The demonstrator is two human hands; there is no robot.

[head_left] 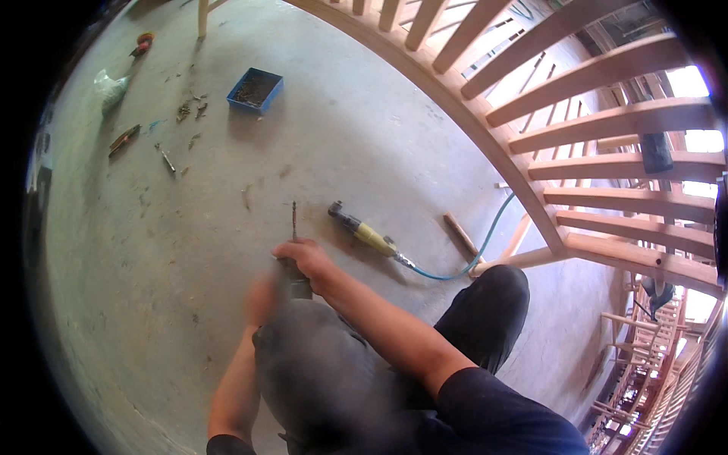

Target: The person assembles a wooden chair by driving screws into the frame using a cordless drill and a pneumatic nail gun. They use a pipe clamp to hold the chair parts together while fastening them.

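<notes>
A long thin drill bit [294,220] points away from me, sticking up past my right hand [309,262]. The fingers of that hand are wrapped around the front of a drill [300,288], whose dark body shows only in part above my knee. Close beside the drill is my left hand [263,297]; blur smears its fingers, so its grip cannot be made out. To the right of my hands, a yellow and black air ratchet [368,233] lies on the floor, joined to a teal hose [455,274].
A curved wooden frame with slats [485,140] rises at the right. On the concrete floor lie a blue box [256,91] of small screws, loose screws [184,111], pliers [124,141], a slim metal bit [164,159], a plastic bag [111,89] and a red-orange object [142,44].
</notes>
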